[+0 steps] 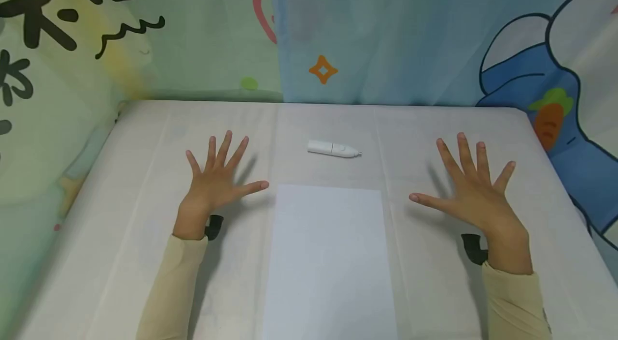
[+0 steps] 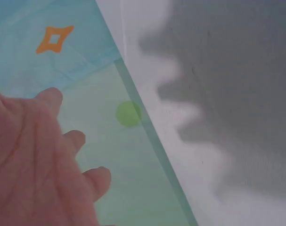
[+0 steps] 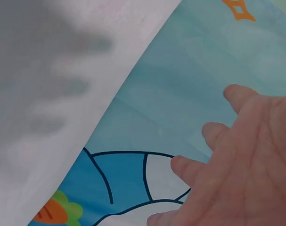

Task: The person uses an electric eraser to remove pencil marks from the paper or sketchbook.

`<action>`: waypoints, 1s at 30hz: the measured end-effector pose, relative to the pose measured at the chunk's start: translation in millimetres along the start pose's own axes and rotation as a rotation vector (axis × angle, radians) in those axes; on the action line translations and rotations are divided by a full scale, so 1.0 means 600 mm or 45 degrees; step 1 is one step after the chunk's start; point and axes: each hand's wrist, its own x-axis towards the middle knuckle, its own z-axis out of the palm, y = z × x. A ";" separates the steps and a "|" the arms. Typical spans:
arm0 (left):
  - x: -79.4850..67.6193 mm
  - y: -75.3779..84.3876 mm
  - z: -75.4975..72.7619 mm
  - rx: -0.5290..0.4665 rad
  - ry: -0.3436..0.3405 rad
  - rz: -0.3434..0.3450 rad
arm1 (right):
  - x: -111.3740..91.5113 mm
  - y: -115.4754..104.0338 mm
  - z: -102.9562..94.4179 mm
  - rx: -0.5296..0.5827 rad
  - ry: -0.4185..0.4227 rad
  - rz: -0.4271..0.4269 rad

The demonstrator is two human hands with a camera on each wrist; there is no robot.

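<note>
My left hand (image 1: 212, 187) is spread wide over the left half of the white table, its thumb pointing toward the middle. On the other side my right hand (image 1: 475, 198) is spread the same way, palm down and holding nothing. Both cast shadows on the cloth beneath. Between them lies a blank white sheet of paper (image 1: 330, 259), reaching to the lower edge of the head view. Just beyond its far edge is a white pen-shaped tool (image 1: 334, 148) with a narrow grey tip pointing right. In the wrist views each palm and several fingertips show, with nothing held.
A white cloth with fold lines covers the table (image 1: 130, 254). Behind its far edge hangs a printed curtain (image 1: 415, 34) with cartoon figures and lettering. A dark wrist-worn piece (image 1: 214, 227) shows at the left wrist, and another dark piece (image 1: 475, 249) at the right.
</note>
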 end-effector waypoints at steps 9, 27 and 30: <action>0.038 0.025 -0.001 -0.287 0.214 0.210 | 0.001 0.015 -0.015 0.063 -0.061 0.007; 0.188 0.105 -0.003 -0.590 -0.104 0.296 | -0.033 -0.087 0.066 0.436 -0.439 -0.545; 0.201 0.127 0.006 -0.533 -0.180 0.337 | -0.053 -0.090 0.079 0.391 -0.458 -0.525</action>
